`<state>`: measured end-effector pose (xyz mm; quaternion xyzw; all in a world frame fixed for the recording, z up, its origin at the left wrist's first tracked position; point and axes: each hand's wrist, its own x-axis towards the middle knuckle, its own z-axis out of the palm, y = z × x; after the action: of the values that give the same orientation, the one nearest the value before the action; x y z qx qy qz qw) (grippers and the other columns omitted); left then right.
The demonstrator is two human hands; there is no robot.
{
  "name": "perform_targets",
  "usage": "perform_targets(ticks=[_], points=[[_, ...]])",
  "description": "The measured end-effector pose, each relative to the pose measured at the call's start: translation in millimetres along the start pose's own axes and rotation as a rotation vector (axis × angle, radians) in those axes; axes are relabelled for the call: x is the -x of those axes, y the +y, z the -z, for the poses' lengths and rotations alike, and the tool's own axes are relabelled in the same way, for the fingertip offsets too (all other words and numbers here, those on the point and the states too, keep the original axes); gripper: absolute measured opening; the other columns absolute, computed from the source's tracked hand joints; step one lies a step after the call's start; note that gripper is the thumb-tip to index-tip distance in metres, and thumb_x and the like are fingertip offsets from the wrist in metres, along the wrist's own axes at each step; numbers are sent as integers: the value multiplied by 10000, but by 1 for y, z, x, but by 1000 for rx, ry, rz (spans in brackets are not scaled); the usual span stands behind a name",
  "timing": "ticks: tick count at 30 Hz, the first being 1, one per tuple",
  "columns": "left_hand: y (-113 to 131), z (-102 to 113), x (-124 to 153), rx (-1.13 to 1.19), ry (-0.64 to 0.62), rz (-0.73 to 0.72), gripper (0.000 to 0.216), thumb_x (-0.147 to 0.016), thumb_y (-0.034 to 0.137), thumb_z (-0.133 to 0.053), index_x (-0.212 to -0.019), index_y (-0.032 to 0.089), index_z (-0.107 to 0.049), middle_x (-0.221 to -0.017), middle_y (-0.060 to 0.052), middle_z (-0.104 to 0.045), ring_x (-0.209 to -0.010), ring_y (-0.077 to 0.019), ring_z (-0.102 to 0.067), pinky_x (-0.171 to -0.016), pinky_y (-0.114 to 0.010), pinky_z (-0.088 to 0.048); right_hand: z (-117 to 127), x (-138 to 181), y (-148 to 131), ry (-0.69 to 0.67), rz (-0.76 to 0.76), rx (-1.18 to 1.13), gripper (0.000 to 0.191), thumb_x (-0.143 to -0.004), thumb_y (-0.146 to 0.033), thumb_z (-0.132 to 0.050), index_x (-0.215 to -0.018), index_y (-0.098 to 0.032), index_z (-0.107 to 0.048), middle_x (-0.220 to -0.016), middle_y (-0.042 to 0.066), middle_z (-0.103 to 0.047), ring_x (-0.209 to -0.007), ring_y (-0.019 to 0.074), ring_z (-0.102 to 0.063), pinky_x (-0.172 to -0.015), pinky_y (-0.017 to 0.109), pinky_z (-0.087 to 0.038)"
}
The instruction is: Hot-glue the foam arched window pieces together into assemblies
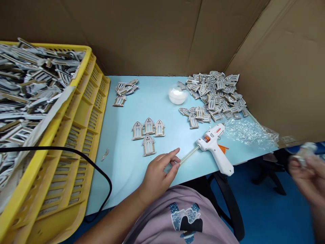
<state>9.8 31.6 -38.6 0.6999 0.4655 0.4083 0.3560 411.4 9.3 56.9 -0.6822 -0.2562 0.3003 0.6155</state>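
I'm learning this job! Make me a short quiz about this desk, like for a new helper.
1. True or false: the left hand is pinching the end of the clear glue stick that pokes out of the white plastic glue gun.

2. How many arched beige-and-grey window pieces lie in the neat group left of the gun, on the pale blue table?
A) two
B) four
C) nine

3. Fill in the blank: the slotted yellow plastic crate full of pieces sits on the person's ____ side.

Key: 1 true; 2 B; 3 left.
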Motion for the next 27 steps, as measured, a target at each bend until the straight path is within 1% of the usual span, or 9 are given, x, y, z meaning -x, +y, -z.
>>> perform_targets(ticks=[1, 3, 5, 7, 10, 13, 16, 23, 27], points=[[3, 1, -2, 47, -13, 73, 403, -934, 224, -584, -1335, 206, -615, -966, -22, -757, -846, -137, -683, -786, -271, -529, -20, 10, 6, -64, -50, -27, 246, -708, -207, -860, -895, -303, -730, -1012, 88, -644, -778, 125, -639, -648, 208, -565], [11, 3, -7, 169, -42, 232, 403, -923, 266, -604, -1318, 199, -634, -972, -37, -762, -857, -150, -687, -758, -271, -520, -69, 34, 15, -234, -123, -77, 417, -628, -264, -907, -997, -276, -714, -1001, 51, -653, -775, 145, -646, -683, 286, -613], [21, 7, -16, 321, -64, 354, 415, -900, 303, -640, -1298, 184, -652, -982, -55, -765, -884, -165, -692, -763, -272, -519, -120, 58, 18, -443, -193, -119, 443, -648, -310, -902, -1037, -273, -695, -974, 23, -664, -796, 158, -659, -698, 332, -629], [29, 13, -25, 483, -77, 410, 444, -872, 342, -687, -1276, 160, -663, -987, -74, -765, -902, -177, -698, -797, -281, -530, -164, 76, 16, -652, -243, -156, 406, -681, -315, -888, -1024, -248, -682, -970, 23, -677, -822, 172, -673, -698, 335, -624], [34, 21, -37, 687, -60, 434, 489, -811, 398, -771, -1217, 139, -688, -924, -76, -763, -864, -178, -710, -820, -299, -549, -204, 90, 11, -853, -280, -207, 373, -726, -302, -869, -1024, -233, -656, -980, 20, -679, -855, 163, -666, -730, 321, -612], [30, 25, -43, 803, 5, 464, 428, -747, 417, -836, -1059, 142, -736, -856, -62, -760, -791, -168, -708, -791, -305, -567, -219, 91, 12, -950, -315, -226, 373, -752, -290, -855, -1052, -233, -642, -995, 28, -678, -877, 166, -658, -732, 316, -607], [23, 24, -44, 851, 49, 511, 356, -711, 417, -865, -909, 144, -752, -812, -49, -758, -721, -151, -689, -749, -300, -577, -221, 91, 16, -994, -354, -214, 375, -765, -301, -848, -1073, -231, -646, -996, 34, -680, -868, 166, -667, -721, 297, -604], [25, 26, -42, 925, 13, 512, 202, -757, 329, -851, -850, 170, -768, -745, -16, -753, -658, -109, -677, -676, -221, -563, -214, 91, 14, -1062, -411, -204, 244, -854, -314, -776, -1072, -269, -675, -918, -2, -674, -778, 102, -657, -665, 192, -558], [28, 26, -41, 917, 11, 451, 123, -774, 286, -841, -839, 201, -780, -749, 0, -756, -660, -91, -669, -641, -178, -542, -209, 90, 13, -1096, -342, -192, 200, -881, -330, -751, -1069, -316, -685, -941, -9, -681, -831, 101, -650, -711, 187, -555]])
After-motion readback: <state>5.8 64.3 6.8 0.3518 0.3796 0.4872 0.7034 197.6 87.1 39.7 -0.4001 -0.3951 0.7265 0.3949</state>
